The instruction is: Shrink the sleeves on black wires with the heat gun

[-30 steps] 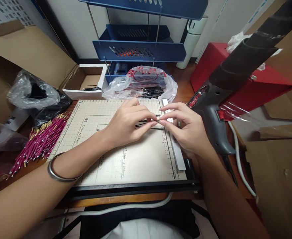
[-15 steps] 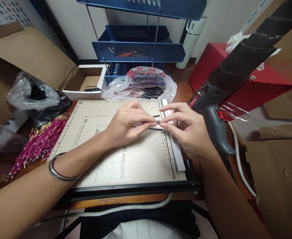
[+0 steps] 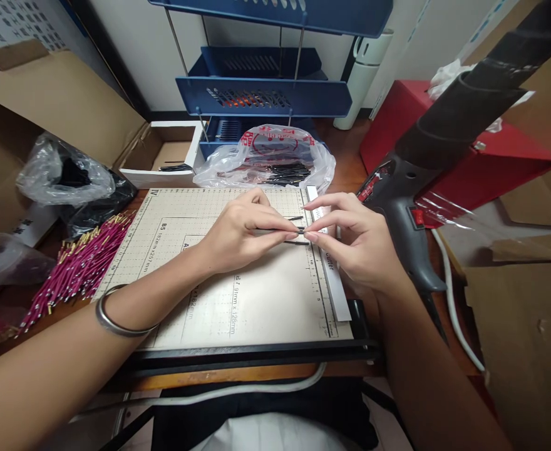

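Observation:
Over the paper cutter board, my left hand pinches a thin black wire-like piece between thumb and forefinger. At its right end the thumb and forefinger of my right hand are closed on the same piece, the other fingers loosely bent. Most of the piece is covered by my fingers, so its full length and exact kind cannot be made out. Another thin black strip lies on the board just below the fingertips, and a short one shows just above them.
A heat gun stands at the right beside a red box. Behind the board are a plastic bag of black pieces and a white box. Magenta wires lie at left. Blue racks rise behind.
Both hands keep their pinch in nearly the same place. Slightly more of the black piece shows between the fingertips. The whole view has shifted a little.

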Action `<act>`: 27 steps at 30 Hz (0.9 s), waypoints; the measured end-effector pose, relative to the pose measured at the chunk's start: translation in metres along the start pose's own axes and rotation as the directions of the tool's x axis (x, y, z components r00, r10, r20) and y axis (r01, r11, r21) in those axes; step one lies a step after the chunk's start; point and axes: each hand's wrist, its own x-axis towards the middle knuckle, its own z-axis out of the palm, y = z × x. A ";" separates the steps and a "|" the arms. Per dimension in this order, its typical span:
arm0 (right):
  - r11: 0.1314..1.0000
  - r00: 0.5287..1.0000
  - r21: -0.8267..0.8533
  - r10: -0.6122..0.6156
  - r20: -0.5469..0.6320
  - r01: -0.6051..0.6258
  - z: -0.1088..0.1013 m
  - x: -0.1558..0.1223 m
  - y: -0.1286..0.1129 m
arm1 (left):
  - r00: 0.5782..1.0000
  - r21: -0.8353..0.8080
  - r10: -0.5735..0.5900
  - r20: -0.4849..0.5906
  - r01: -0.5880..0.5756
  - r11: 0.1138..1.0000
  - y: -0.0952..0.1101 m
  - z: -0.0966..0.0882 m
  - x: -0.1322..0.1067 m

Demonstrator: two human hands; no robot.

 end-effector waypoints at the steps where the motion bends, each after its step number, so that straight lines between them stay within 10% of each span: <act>1: 1.000 1.000 -0.007 0.008 0.003 -0.008 0.000 0.000 0.000 | 1.000 0.002 -0.010 0.000 0.010 1.000 0.000 -0.001 0.000; 12: 0.986 0.992 -0.124 0.121 0.042 -0.115 0.001 -0.001 0.016 | 0.977 0.128 -0.167 0.131 0.151 0.980 -0.018 -0.029 0.001; 27: 0.981 0.985 -0.164 0.125 0.118 -0.105 0.001 -0.005 0.017 | 0.948 0.142 -0.187 0.258 0.154 0.978 -0.019 -0.023 0.001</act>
